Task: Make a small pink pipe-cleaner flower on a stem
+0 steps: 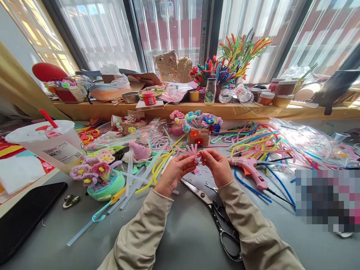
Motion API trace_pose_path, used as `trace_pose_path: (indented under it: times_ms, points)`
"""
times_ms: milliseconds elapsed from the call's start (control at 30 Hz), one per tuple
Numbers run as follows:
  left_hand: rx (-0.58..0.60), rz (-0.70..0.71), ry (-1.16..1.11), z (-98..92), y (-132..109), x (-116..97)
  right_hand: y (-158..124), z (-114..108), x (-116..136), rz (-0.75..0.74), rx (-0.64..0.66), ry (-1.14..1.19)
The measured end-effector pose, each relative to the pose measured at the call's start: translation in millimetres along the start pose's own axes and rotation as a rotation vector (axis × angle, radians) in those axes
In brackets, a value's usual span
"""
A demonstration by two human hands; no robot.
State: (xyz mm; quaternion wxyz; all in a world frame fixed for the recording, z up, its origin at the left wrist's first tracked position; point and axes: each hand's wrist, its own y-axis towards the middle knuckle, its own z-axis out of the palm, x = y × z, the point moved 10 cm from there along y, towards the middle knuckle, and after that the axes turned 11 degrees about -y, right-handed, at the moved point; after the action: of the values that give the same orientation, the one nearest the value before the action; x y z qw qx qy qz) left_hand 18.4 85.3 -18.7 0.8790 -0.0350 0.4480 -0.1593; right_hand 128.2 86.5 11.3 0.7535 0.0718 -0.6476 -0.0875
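Lying well to the left of the scissors [207, 200] is a black phone [32, 219], with a drink cup [49, 150] standing farther back on that side. Nearer the scissors' left are a green knitted piece [112, 185] bearing flowers and some translucent sticks [140, 180]. Just beyond the scissors' tips, the left hand [177, 171] pinches a bundle of pink strips [192, 150] between thumb and fingers; the right hand [216, 165] brings its fingertips together at the bundle's edge, whether gripping it I cannot tell. Right of the scissors lies a pink glue gun [254, 171].
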Motion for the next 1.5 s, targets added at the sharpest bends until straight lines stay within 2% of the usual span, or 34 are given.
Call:
trace_pose_path:
  times_ms: [167,333,500,700,900,1133,1500]
  points:
    - [0.016,0.054,0.042,1.4,0.1,-2.1,0.2,6.6,-6.6,0.080,0.056,0.092]
    - [0.042,0.083,0.091,4.2,-0.2,-2.1,-0.4,11.4,-6.2,0.072,0.106,0.059]
    - [0.040,0.104,0.052,3.8,-0.6,-5.1,0.0,-0.6,1.3,-0.024,0.000,-0.085]
    - [0.038,0.123,0.042,4.4,-1.2,-8.1,-1.7,-2.2,14.4,-0.159,-0.031,-0.329]
    - [0.004,0.109,0.051,3.6,-1.6,-8.1,-2.2,-10.4,18.9,-0.218,-0.136,-0.365]
    - [-0.025,0.179,0.091,0.2,-1.3,-13.9,-4.0,-4.3,22.6,-0.255,-0.095,-0.454]
    - [-0.077,0.192,0.127,-7.0,0.8,-13.8,-17.2,15.9,46.3,-0.521,-0.052,-0.852]
